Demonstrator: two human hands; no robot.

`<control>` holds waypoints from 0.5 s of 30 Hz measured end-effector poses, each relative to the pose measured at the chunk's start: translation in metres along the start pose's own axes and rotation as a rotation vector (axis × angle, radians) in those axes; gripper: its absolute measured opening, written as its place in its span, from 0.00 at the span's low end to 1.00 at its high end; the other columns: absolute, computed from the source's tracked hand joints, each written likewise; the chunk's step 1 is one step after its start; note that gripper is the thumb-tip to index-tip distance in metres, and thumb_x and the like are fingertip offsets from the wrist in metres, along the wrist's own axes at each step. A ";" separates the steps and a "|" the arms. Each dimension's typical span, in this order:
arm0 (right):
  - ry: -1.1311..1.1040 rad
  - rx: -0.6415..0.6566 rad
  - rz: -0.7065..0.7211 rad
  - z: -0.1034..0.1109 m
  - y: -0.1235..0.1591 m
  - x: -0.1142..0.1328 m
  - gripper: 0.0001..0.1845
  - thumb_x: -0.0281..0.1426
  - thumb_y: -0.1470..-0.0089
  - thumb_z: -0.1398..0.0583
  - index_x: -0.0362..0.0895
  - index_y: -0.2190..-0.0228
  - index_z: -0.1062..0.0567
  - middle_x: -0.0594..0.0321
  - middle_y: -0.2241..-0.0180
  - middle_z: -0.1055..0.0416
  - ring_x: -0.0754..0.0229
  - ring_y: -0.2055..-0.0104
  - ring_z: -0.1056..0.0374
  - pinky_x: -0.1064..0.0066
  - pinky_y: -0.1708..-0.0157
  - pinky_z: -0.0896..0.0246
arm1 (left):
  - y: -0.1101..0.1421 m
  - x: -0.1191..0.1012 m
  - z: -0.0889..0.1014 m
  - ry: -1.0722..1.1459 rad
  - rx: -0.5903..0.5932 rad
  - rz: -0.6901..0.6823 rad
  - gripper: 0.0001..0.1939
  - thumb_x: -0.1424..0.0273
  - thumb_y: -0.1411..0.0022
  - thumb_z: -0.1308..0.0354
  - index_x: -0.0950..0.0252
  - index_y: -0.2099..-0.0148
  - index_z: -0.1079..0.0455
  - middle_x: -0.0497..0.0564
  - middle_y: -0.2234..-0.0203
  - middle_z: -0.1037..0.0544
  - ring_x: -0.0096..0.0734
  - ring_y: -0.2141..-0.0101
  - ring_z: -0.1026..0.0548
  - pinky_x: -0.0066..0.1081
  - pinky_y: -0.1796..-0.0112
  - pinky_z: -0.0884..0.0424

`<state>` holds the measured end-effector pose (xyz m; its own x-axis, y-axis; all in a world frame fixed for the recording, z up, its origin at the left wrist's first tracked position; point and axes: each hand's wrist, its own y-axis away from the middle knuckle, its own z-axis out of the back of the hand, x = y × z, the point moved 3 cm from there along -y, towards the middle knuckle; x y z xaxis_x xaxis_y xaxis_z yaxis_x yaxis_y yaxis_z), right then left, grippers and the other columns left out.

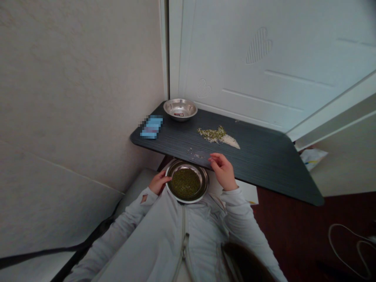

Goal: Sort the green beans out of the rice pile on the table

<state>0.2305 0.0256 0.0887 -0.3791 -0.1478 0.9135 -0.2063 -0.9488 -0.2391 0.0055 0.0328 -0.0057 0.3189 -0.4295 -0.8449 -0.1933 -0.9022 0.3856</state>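
Note:
On my lap, below the near edge of the dark table, rests a metal bowl (pixel 185 184) holding green mung beans with a few pale grains among them. My left hand (pixel 158 182) grips the bowl's left rim, thumb over the edge. Above the table's near edge, to the right of the bowl, is my right hand (pixel 222 170), its fingers curled toward the thumb; anything between them is too small to make out. Just left of its fingertips a faint round clear patch (pixel 199 155) and a few loose grains lie on the table. Farther back is a pile of mixed green beans and white rice (pixel 216 135).
A second metal bowl (pixel 180 109), with a small reddish item inside, stands at the table's back left. Beside it lies a blurred blue packet (pixel 151 127). The dark table (pixel 270 164) meets a white door (pixel 235 58) behind. A pale cable (pixel 346 231) lies on the floor at right.

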 end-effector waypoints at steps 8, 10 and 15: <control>0.109 -0.091 0.027 0.003 0.001 -0.002 0.12 0.30 0.58 0.49 0.43 0.67 0.34 0.63 0.72 0.32 0.65 0.71 0.37 0.72 0.70 0.43 | 0.001 0.000 0.000 0.011 -0.004 -0.005 0.20 0.71 0.67 0.39 0.70 0.66 0.32 0.51 0.73 0.26 0.40 0.66 0.30 0.38 0.62 0.39; 0.110 -0.123 0.020 0.003 -0.002 -0.003 0.12 0.30 0.57 0.49 0.43 0.67 0.34 0.63 0.72 0.33 0.65 0.71 0.37 0.72 0.70 0.43 | 0.001 0.000 -0.001 0.012 0.000 -0.006 0.20 0.71 0.67 0.39 0.70 0.66 0.32 0.52 0.73 0.26 0.40 0.66 0.30 0.38 0.62 0.39; 0.102 -0.173 0.008 0.001 -0.005 -0.007 0.13 0.31 0.57 0.49 0.43 0.66 0.35 0.62 0.71 0.33 0.65 0.70 0.37 0.71 0.68 0.43 | 0.002 -0.001 -0.001 0.016 -0.004 -0.007 0.20 0.72 0.67 0.39 0.70 0.65 0.33 0.51 0.73 0.25 0.39 0.66 0.30 0.36 0.63 0.38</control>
<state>0.2355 0.0308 0.0842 -0.4687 -0.1178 0.8755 -0.3518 -0.8842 -0.3073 0.0056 0.0311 -0.0037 0.3349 -0.4235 -0.8417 -0.1873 -0.9054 0.3810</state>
